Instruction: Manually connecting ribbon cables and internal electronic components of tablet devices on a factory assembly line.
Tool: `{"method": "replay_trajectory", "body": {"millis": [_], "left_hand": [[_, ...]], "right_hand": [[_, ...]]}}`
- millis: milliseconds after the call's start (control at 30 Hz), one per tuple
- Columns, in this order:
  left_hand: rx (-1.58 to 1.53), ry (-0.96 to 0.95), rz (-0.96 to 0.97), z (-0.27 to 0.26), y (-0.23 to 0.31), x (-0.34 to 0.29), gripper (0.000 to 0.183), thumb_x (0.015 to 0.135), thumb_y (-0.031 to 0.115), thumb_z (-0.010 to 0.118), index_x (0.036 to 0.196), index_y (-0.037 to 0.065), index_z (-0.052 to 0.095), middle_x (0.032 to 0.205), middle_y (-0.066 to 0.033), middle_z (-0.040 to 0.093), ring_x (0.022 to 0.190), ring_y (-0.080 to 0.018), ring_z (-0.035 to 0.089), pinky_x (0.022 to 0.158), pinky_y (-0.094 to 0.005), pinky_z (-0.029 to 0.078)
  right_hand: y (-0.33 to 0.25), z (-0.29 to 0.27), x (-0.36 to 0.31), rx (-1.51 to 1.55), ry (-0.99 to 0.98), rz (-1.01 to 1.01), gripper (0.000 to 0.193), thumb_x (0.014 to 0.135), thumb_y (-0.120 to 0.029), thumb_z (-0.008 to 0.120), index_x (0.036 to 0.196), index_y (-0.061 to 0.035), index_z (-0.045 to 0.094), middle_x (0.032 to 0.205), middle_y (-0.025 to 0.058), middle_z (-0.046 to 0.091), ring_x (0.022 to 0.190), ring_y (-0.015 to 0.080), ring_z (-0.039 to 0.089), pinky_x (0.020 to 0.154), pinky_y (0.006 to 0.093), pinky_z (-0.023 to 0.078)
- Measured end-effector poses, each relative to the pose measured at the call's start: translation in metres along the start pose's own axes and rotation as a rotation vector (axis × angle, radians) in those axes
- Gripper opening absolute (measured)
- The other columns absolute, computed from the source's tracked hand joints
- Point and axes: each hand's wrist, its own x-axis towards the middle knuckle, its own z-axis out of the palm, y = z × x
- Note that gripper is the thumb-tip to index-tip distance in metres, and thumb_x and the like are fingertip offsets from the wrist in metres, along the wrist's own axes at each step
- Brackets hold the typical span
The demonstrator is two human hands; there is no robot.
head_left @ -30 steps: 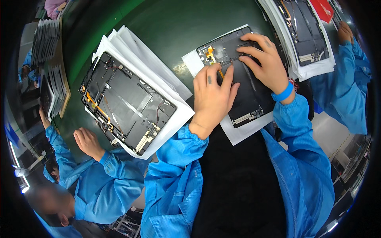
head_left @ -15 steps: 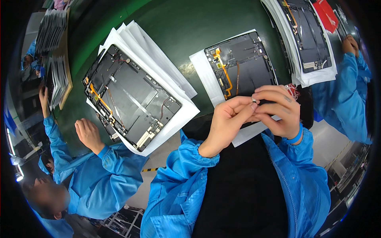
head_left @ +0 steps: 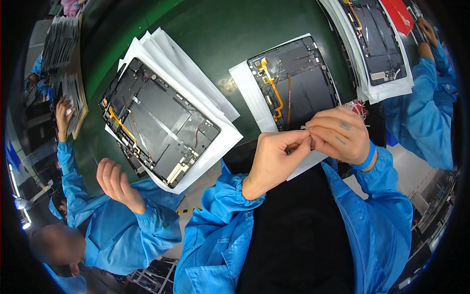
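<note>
Close together over the near edge of a black tablet back housing [head_left: 307,78], my left hand [head_left: 272,160] and my right hand [head_left: 342,136] meet at the fingertips. Thumb and fingers of both are pinched. A small pale piece [head_left: 304,128] shows between the tips; its kind is too small to make out, and the fingers cover most of it. The housing has an orange flex cable [head_left: 275,93] on its left side and a thin brown cable [head_left: 289,98] near the middle. White paper [head_left: 248,93] lies beneath it. My hands hide its near right corner.
Left of me another tablet housing [head_left: 161,122] lies on stacked white sheets [head_left: 196,88]. A stack with a housing [head_left: 377,44] on top stands at the far right, near a red sheet [head_left: 397,17]. Co-workers' hands [head_left: 117,182] are on the left; a blue sleeve [head_left: 431,108] is at right.
My fingertips have moved slightly left and nearer to me, still pinched together. My right hand has turned, its back now showing more. The co-worker's hand at left has lifted and turned.
</note>
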Motion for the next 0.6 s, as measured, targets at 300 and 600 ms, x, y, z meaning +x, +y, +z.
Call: {"method": "replay_trajectory", "body": {"millis": [300,600], "left_hand": [[-0.213,-0.152,-0.064,-0.012,-0.016,-0.008,0.018,0.103,-0.001,0.070,0.118,-0.009,0.078,0.097,-0.0121,0.081,0.092,-0.0137,0.077,0.085,-0.0285,0.064],[-0.494,-0.370,-0.103,-0.032,-0.014,-0.022,0.018,0.101,-0.007,0.069,0.117,-0.011,0.077,0.098,-0.0182,0.081,0.091,-0.0212,0.080,0.084,-0.0332,0.067]], "right_hand": [[0.006,0.004,-0.006,0.164,-0.062,0.217,0.021,0.075,0.005,0.078,0.093,-0.0010,0.069,0.094,0.0124,0.073,0.085,0.0305,0.074,0.073,0.0377,0.059],[0.030,-0.058,-0.099,-0.028,-0.112,0.958,0.009,0.085,0.002,0.069,0.094,0.0023,0.068,0.081,0.0152,0.070,0.068,0.0269,0.068,0.064,0.0359,0.052]]}}
